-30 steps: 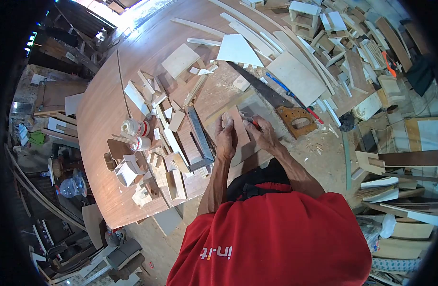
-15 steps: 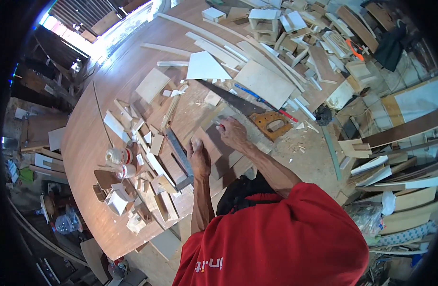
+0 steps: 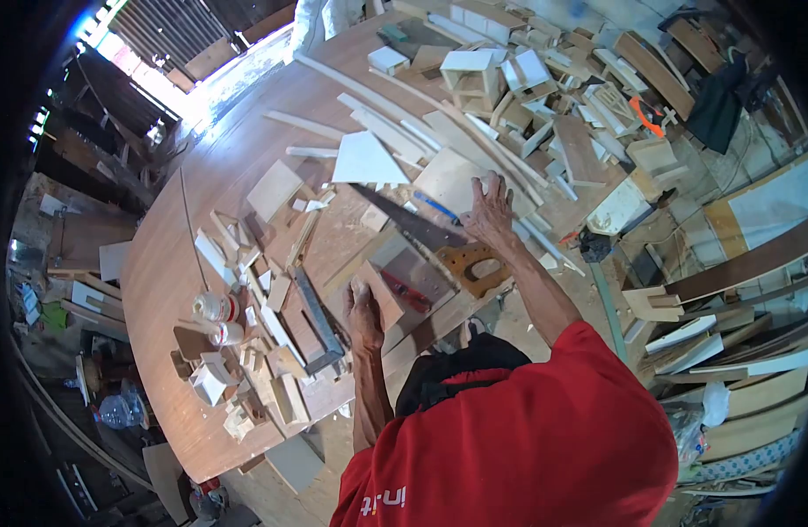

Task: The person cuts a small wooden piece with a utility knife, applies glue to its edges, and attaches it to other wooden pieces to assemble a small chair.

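My left hand [image 3: 363, 318] is closed around the edge of a small brown wooden board [image 3: 383, 297], its thumb side uppermost. Beside that board lies a red tool [image 3: 407, 292], too blurred to name exactly, on a grey-brown surface. My right hand [image 3: 492, 212] is stretched out with fingers apart over a pale flat panel [image 3: 448, 180]. Just left of its fingers is a blue pen-like stick [image 3: 435, 207]. Below that hand rests a handsaw [image 3: 474, 268] with a wooden handle, its dark blade pointing up and left. A metal try square [image 3: 318, 318] lies left of my left hand.
Glue-like jars [image 3: 215, 307] and several wood offcuts [image 3: 285, 395] sit on the left of the brown table [image 3: 166, 351]. Long strips [image 3: 369, 97] and a white panel [image 3: 369, 160] lie farther back. A heap of scraps [image 3: 544, 105] fills the far right.
My right hand has left the red tool beside the board and reached away to the right, over the pale panel. My left hand still holds the board. The camera view has shifted slightly.
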A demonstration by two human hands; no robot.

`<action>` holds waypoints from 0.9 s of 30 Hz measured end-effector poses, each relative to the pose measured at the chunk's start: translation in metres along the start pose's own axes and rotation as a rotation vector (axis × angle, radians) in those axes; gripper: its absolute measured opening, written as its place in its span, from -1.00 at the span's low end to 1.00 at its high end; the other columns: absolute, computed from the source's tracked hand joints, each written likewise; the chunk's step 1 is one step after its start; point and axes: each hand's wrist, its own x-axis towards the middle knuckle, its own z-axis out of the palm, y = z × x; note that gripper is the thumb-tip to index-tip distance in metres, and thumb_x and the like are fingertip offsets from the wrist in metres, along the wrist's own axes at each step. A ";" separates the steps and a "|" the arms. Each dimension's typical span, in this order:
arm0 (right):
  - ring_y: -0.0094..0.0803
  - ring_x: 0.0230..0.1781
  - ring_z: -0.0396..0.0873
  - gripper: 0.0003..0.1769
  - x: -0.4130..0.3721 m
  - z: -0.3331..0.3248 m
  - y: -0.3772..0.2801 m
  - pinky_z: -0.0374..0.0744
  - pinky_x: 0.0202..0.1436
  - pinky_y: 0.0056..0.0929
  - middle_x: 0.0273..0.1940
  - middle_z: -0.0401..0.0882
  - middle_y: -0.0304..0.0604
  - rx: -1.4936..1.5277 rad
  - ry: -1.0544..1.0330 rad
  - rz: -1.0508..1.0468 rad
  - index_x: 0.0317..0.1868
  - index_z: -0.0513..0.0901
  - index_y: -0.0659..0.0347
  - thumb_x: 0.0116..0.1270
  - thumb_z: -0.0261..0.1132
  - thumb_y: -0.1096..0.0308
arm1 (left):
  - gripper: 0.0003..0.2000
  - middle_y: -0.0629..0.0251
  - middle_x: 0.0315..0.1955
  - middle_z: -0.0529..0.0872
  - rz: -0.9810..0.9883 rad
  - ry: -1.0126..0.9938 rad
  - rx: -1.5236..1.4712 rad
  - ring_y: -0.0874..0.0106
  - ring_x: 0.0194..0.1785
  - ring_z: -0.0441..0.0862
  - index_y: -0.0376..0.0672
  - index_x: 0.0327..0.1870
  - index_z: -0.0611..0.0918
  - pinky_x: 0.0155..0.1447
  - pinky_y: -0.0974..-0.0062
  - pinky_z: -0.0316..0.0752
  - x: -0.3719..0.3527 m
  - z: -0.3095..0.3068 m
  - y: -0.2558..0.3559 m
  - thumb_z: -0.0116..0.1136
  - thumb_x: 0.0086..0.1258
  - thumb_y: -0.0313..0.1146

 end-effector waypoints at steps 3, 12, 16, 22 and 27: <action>0.14 0.44 -0.06 -0.21 0.019 -0.004 0.046 0.05 0.41 0.22 0.37 0.01 0.17 -0.016 -0.024 0.046 0.28 0.32 0.22 0.08 0.35 0.05 | -0.65 0.13 0.10 0.52 0.012 -0.060 -0.036 0.32 0.15 0.52 -0.29 0.23 0.34 0.28 0.41 0.40 0.001 0.003 -0.017 -0.05 0.44 -0.53; 0.36 0.26 0.20 -0.05 0.068 -0.062 0.180 0.30 0.24 0.25 0.28 0.22 0.15 -0.175 0.007 0.501 0.36 0.11 0.28 0.10 0.31 -0.06 | -0.68 0.26 -0.04 0.57 0.077 -0.092 -0.036 0.45 0.04 0.54 -0.26 0.15 0.40 0.17 0.53 0.45 -0.005 0.045 -0.044 0.07 0.41 -0.49; 0.29 0.24 0.28 -0.08 0.074 -0.051 0.201 0.43 0.14 0.15 0.20 0.30 0.22 -0.174 -0.056 0.521 0.39 0.10 0.20 0.13 0.27 -0.07 | -0.64 0.33 -0.15 0.57 0.089 -0.072 -0.036 0.58 -0.11 0.54 -0.23 0.19 0.39 -0.06 0.71 0.45 -0.009 0.080 -0.045 0.11 0.41 -0.46; -0.15 0.18 0.40 -0.21 0.028 -0.086 0.189 0.37 0.23 -0.13 0.24 0.41 0.00 0.585 0.132 0.368 0.45 0.14 0.08 0.22 0.19 0.15 | -0.52 0.37 -0.32 0.54 0.089 -0.027 0.157 0.65 -0.39 0.46 -0.19 0.34 0.26 -0.41 0.70 0.35 -0.009 0.105 -0.042 0.09 0.44 -0.40; -0.45 -0.22 0.55 -0.09 -0.052 -0.095 0.100 0.60 -0.24 -0.46 0.00 0.49 -0.06 1.604 -0.414 0.392 0.49 0.06 0.05 0.11 0.27 0.39 | -0.52 0.18 0.00 0.54 0.121 -0.071 0.170 0.48 -0.04 0.53 -0.26 0.33 0.25 0.00 0.57 0.48 -0.008 0.145 -0.033 0.06 0.44 -0.40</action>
